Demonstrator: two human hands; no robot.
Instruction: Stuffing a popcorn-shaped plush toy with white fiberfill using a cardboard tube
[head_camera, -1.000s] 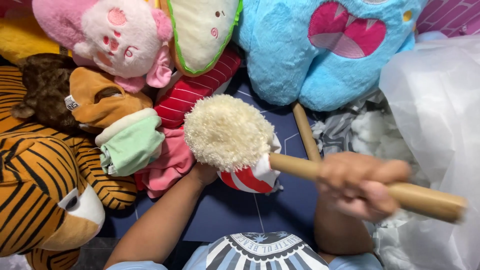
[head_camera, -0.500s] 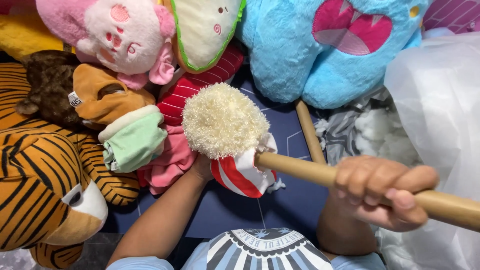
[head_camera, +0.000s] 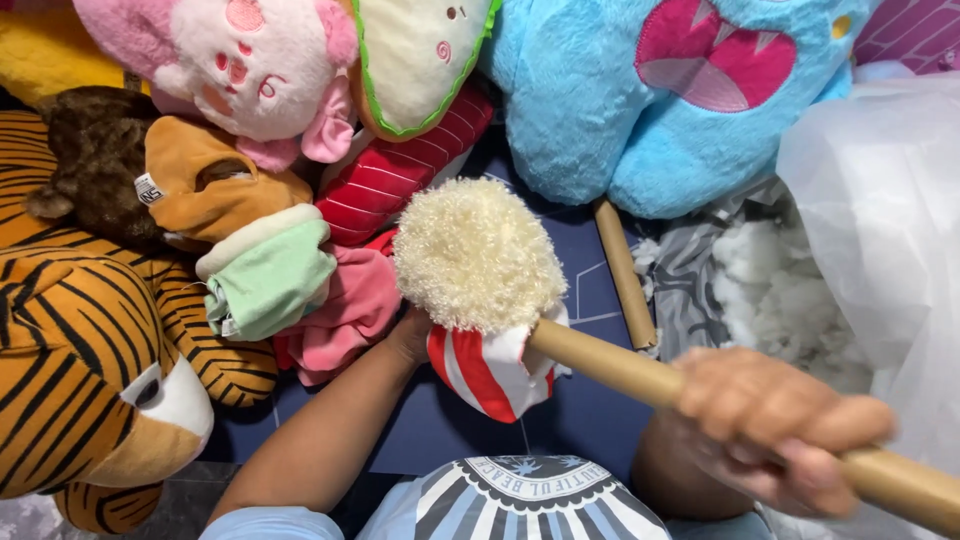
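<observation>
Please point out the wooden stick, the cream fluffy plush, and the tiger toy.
wooden stick (head_camera: 610, 366), head view, on the bare shaft.
cream fluffy plush (head_camera: 478, 254), head view, middle of the fluffy part.
tiger toy (head_camera: 70, 370), head view, striped head.

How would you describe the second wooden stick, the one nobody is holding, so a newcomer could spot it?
Start at the big blue plush at top right. Just below it, a short wooden stick lies on the dark blue mat, beside white stuffing. Unlike the held stick, it is bare and untouched.
</observation>
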